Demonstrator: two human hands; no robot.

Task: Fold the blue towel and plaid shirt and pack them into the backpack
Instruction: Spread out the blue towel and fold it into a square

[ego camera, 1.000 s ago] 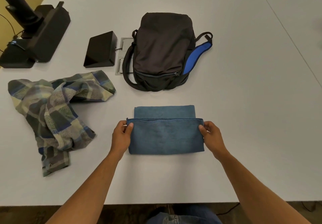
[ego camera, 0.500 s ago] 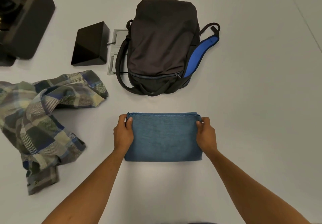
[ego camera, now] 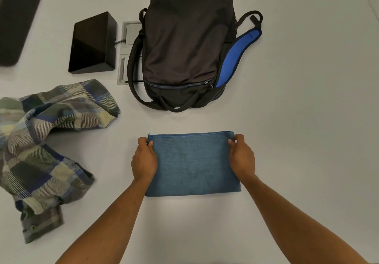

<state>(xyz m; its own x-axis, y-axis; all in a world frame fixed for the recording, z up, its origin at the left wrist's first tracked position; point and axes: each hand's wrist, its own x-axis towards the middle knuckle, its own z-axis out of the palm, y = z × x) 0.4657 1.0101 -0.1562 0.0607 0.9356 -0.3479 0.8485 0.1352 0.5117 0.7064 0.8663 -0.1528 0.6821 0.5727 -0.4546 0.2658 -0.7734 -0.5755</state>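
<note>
Hands pinching folded blue towel, left hand, right hand, far corners

- black wedge box on my white table
- grey floor-box plate just right of it
- dark device at far left edge, cropped

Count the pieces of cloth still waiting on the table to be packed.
2. The blue towel, folded flat between both hands, lies in front of the backpack. The plaid shirt lies crumpled at the left, partly cut off by the frame edge.
</note>
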